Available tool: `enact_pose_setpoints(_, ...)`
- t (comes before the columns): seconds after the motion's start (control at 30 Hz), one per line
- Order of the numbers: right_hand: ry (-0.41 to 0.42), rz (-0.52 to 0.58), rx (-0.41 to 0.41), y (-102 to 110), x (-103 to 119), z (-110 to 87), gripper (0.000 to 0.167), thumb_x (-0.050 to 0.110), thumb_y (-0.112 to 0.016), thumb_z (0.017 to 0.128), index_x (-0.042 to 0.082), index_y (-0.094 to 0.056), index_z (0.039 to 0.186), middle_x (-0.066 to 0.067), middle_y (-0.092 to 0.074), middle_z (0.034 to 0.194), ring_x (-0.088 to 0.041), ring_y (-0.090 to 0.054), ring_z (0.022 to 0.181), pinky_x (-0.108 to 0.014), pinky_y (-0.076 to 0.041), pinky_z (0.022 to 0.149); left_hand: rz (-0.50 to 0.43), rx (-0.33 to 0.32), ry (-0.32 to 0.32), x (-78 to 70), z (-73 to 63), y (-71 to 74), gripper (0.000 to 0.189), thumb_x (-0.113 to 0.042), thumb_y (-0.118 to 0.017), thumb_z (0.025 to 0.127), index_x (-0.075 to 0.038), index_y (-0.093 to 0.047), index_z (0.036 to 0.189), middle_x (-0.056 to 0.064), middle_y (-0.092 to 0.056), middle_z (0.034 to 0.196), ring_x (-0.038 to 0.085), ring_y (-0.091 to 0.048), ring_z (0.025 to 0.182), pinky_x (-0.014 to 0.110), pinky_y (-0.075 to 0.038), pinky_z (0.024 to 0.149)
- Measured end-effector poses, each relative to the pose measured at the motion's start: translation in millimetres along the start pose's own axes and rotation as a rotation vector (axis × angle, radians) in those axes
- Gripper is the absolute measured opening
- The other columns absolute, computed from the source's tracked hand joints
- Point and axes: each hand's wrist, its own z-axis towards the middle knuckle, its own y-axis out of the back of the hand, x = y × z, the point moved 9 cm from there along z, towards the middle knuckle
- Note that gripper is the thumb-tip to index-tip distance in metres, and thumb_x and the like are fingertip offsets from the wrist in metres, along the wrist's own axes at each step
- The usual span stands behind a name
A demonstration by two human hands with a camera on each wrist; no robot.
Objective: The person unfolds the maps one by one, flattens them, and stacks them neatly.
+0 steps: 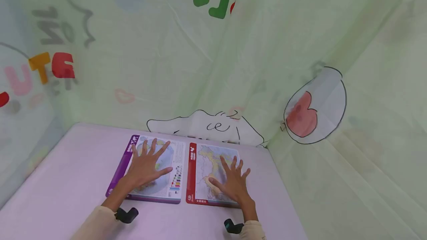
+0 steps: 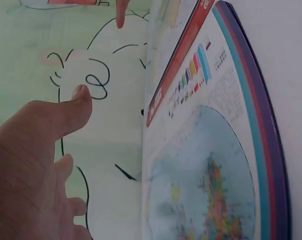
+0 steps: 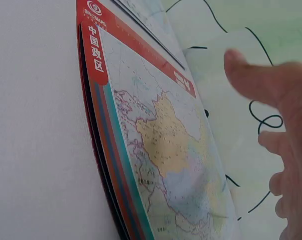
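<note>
Two map boards lie side by side on the table. The purple-edged map board [image 1: 122,164], with a round world map and a row of small flags, is on the left. To its right lies the red-edged map board [image 1: 191,173], printed with a map of China. My left hand [image 1: 144,166] is spread over the purple-edged one. Over the red-edged one my right hand [image 1: 234,183] is spread too, thumb apart from the fingers. Both wrist views show the hands somewhat above the printed surfaces, holding nothing. Colored layers show along the boards' near edges, so each looks like a stack.
A pale pink-white table [image 1: 83,166] carries the maps. Behind it and at both sides hang pale green curtains [image 1: 160,55] with printed letters and cartoon drawings. Each wrist wears a black device, such as the left wrist camera [image 1: 126,215].
</note>
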Motion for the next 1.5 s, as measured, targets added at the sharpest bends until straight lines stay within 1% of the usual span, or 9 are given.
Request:
enact_pose_setpoints(0.13,-0.051,0.057,-0.048,5.1,-17.4,-1.7,0.09,0.055,-0.074,0.094,0.01,-0.045,0.166,-0.042,-0.025,0.172,-0.071,-0.019,0.157,-0.093,-0.013,0.117,-0.058,0.04,-0.019,-20.8,22.1,-10.2,0.098,-0.055,-0.072,0.1,-0.029,-0.018,0.177,0.025,-0.055,0.161,0.054,-0.053,0.146,0.081,-0.029,0.122)
enact_pose_setpoints(0.23,-0.072,0.082,-0.108,13.3,-30.6,-4.5,0.076,0.038,-0.077,0.099,0.006,-0.05,0.163,-0.042,-0.03,0.169,-0.068,-0.024,0.157,-0.091,-0.02,0.116,-0.075,0.042,-0.048,-36.1,37.9,-11.8,0.094,-0.041,-0.073,0.103,-0.021,-0.018,0.177,0.015,-0.076,0.108,0.033,-0.071,0.094,0.054,-0.056,0.093)
enact_pose_setpoints(0.33,-0.109,0.063,-0.178,23.0,-44.6,-8.4,0.063,0.027,-0.077,0.101,0.005,-0.058,0.157,-0.037,-0.045,0.164,-0.062,-0.038,0.154,-0.084,-0.035,0.112,-0.061,0.027,-0.08,-49.6,54.4,-14.3,0.081,-0.034,-0.073,0.104,-0.014,-0.033,0.172,0.003,-0.061,0.073,0.019,-0.049,0.062,0.035,-0.04,0.063)
enact_pose_setpoints(0.47,-0.204,-0.002,-0.308,37.7,-63.4,-15.2,0.044,0.024,-0.076,0.102,0.004,-0.071,0.141,-0.026,-0.074,0.136,-0.052,-0.07,0.121,-0.069,-0.056,0.088,-0.039,0.033,-0.1,-64.7,75.3,-23.7,0.067,-0.029,-0.073,0.105,-0.009,-0.046,0.163,0.007,-0.071,0.085,0.019,-0.054,0.066,0.032,-0.041,0.063)
enact_pose_setpoints(0.67,-0.334,0.018,-0.452,50.1,-84.5,-23.6,0.028,0.02,-0.078,0.098,-0.005,-0.081,0.111,-0.02,-0.081,0.085,-0.041,-0.075,0.078,-0.058,-0.056,0.069,-0.047,0.104,-0.097,-77.4,98.9,-45.3,0.066,-0.028,-0.072,0.105,-0.003,-0.049,0.162,0.024,-0.065,0.142,0.038,-0.06,0.125,0.054,-0.054,0.103)
enact_pose_setpoints(0.9,-0.45,0.066,-0.288,15.6,-110.9,-25.1,0.038,0.023,-0.071,0.104,-0.013,-0.077,0.116,-0.032,-0.076,0.112,-0.052,-0.068,0.104,-0.063,-0.056,0.087,0.007,0.136,-0.123,-80.7,119.3,-78.4,0.059,-0.029,-0.068,0.105,-0.006,-0.057,0.157,0.024,-0.055,0.148,0.041,-0.045,0.134,0.061,-0.036,0.11)
enact_pose_setpoints(1.1,-0.488,0.017,-0.186,-3.9,-115.0,-28.0,0.035,0.022,-0.071,0.102,-0.012,-0.073,0.106,-0.03,-0.064,0.099,-0.045,-0.054,0.098,-0.058,-0.045,0.082,0.076,0.135,-0.079,-68.1,132.1,-99.1,0.057,-0.028,-0.065,0.103,-0.003,-0.059,0.154,0.025,-0.054,0.139,0.041,-0.044,0.126,0.063,-0.037,0.106)
enact_pose_setpoints(1.3,-0.513,0.135,-0.192,-5.8,-110.3,-31.1,0.042,0.02,-0.072,0.101,-0.016,-0.072,0.122,-0.034,-0.067,0.112,-0.045,-0.055,0.103,-0.059,-0.046,0.087,0.071,0.105,-0.034,-47.9,136.0,-118.6,0.049,-0.022,-0.059,0.101,0.0,-0.065,0.144,0.025,-0.052,0.129,0.044,-0.043,0.121,0.063,-0.037,0.097)
enact_pose_setpoints(1.5,-0.481,0.223,-0.258,0.1,-110.8,-29.3,0.035,0.013,-0.073,0.097,-0.015,-0.076,0.118,-0.032,-0.075,0.112,-0.05,-0.066,0.105,-0.067,-0.052,0.095,-0.008,0.127,-0.016,-53.5,131.8,-112.4,0.05,-0.022,-0.062,0.102,0.0,-0.064,0.147,0.027,-0.053,0.136,0.044,-0.042,0.124,0.064,-0.039,0.1)
